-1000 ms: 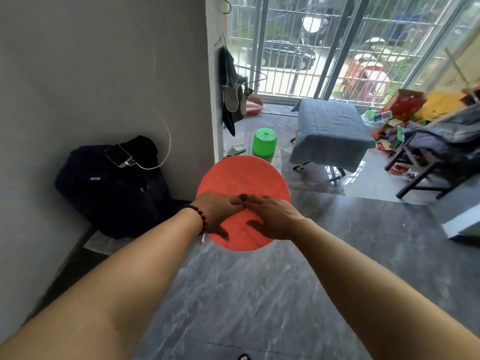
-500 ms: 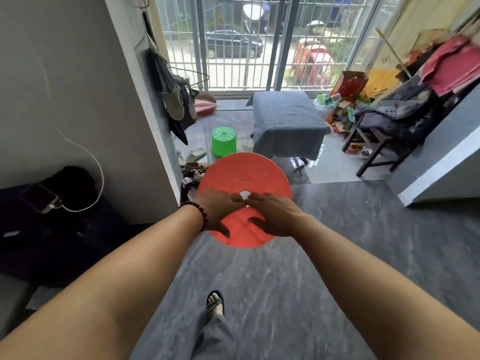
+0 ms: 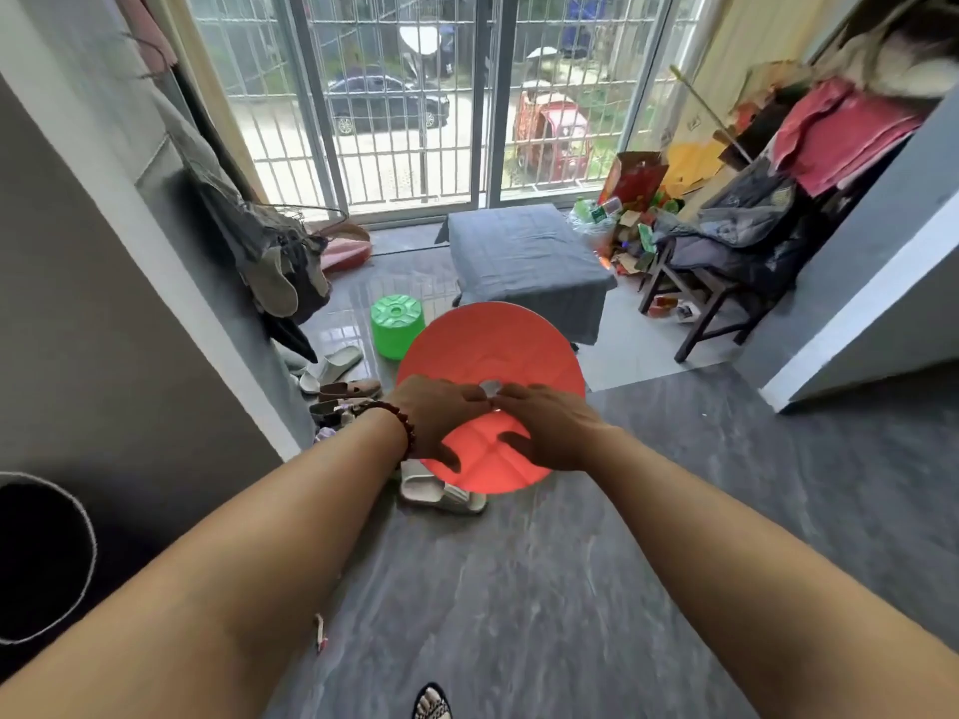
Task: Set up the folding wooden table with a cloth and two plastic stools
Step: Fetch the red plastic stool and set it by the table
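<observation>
Red stool (image 3: 493,350): smooth plastic, satin sheen, lower part lit through and slightly translucent. Green stool (image 3: 397,324): glossy plastic, moulded ribs on top. Grey cloth (image 3: 524,256): matt woven fabric, lightly creased. Floor (image 3: 519,589): grey stone-look tile, polished, mirror-glossy near the window. Window bars (image 3: 394,96): pale painted metal. Chair (image 3: 700,303): dark wood, dull finish. Bracelet (image 3: 407,433): glossy dark-red beads.

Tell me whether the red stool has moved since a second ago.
Yes. The red stool has come forward toward the cloth-covered table; its far rim now overlaps the table's near edge in view.
</observation>
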The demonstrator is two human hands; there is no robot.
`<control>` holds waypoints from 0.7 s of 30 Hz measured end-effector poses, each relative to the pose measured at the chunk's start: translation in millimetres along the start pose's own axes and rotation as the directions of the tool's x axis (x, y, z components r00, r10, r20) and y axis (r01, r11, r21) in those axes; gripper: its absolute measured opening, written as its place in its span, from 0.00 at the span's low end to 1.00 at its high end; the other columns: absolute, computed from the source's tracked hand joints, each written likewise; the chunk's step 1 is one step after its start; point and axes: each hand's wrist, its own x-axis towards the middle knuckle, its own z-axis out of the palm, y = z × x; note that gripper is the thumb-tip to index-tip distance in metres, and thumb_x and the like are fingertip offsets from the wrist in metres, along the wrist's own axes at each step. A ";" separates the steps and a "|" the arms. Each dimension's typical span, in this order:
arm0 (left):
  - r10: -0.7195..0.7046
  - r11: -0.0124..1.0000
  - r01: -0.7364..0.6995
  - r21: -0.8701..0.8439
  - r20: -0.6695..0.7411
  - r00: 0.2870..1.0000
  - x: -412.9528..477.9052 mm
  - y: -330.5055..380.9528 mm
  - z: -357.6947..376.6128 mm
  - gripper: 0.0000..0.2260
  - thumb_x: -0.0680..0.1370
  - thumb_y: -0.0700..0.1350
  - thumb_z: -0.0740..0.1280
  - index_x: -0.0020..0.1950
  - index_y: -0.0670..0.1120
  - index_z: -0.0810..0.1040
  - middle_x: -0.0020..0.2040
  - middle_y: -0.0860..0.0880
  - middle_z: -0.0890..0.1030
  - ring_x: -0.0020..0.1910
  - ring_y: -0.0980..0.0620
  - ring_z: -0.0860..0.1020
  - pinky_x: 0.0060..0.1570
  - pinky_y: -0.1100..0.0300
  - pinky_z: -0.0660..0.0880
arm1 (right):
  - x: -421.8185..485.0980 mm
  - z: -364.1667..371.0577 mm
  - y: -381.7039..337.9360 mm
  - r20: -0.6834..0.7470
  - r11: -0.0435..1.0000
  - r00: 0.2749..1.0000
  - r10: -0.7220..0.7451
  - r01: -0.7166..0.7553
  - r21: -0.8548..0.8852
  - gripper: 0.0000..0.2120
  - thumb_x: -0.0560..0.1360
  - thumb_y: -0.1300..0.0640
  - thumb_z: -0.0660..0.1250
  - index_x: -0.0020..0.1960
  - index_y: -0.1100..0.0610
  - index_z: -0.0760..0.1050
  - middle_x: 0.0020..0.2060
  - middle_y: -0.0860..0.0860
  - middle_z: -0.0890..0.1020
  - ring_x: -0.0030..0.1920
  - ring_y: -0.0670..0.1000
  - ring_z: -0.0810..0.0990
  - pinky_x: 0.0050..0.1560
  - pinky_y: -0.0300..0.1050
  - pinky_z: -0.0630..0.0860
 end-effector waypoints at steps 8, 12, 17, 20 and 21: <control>0.126 0.992 -0.126 0.022 0.020 0.992 85.6 -7.7 -14.2 0.38 0.70 0.60 0.71 0.75 0.55 0.57 0.71 0.56 0.64 0.64 0.47 0.71 0.55 0.50 0.73 | 15.1 7.4 69.1 0.040 0.994 0.995 0.093 -0.095 0.047 0.26 0.80 0.48 0.58 0.75 0.52 0.58 0.75 0.50 0.61 0.69 0.57 0.66 0.68 0.52 0.65; 0.190 0.981 -0.190 0.028 0.007 0.982 147.1 -7.5 -31.3 0.38 0.70 0.61 0.70 0.75 0.55 0.57 0.71 0.56 0.64 0.64 0.47 0.72 0.56 0.49 0.74 | 22.9 7.1 125.1 0.041 0.988 0.989 0.140 -0.143 0.064 0.26 0.80 0.49 0.58 0.76 0.51 0.57 0.76 0.48 0.59 0.69 0.57 0.66 0.67 0.52 0.65; 0.216 0.975 -0.213 0.069 -0.034 0.976 230.3 -11.4 -61.0 0.39 0.70 0.62 0.70 0.75 0.55 0.57 0.72 0.56 0.63 0.64 0.46 0.71 0.58 0.49 0.73 | 43.4 -2.3 207.8 0.048 0.984 0.985 0.167 -0.169 0.051 0.27 0.80 0.48 0.58 0.76 0.51 0.56 0.76 0.48 0.59 0.70 0.57 0.66 0.68 0.51 0.64; 0.214 0.973 -0.211 0.094 -0.026 0.976 288.3 -10.5 -76.7 0.39 0.69 0.62 0.70 0.75 0.54 0.57 0.73 0.56 0.62 0.64 0.47 0.71 0.58 0.49 0.73 | 50.8 -13.4 260.9 0.018 0.986 0.986 0.165 -0.166 0.034 0.28 0.80 0.48 0.57 0.77 0.51 0.54 0.76 0.47 0.58 0.70 0.56 0.65 0.68 0.52 0.64; 0.235 0.968 -0.228 0.100 -0.069 0.969 314.3 -11.9 -72.9 0.39 0.68 0.62 0.70 0.74 0.52 0.59 0.72 0.55 0.63 0.61 0.47 0.72 0.56 0.49 0.74 | 50.5 -17.0 277.3 0.021 0.983 0.984 0.179 -0.179 0.031 0.28 0.80 0.48 0.57 0.77 0.51 0.53 0.76 0.46 0.58 0.71 0.55 0.64 0.68 0.52 0.64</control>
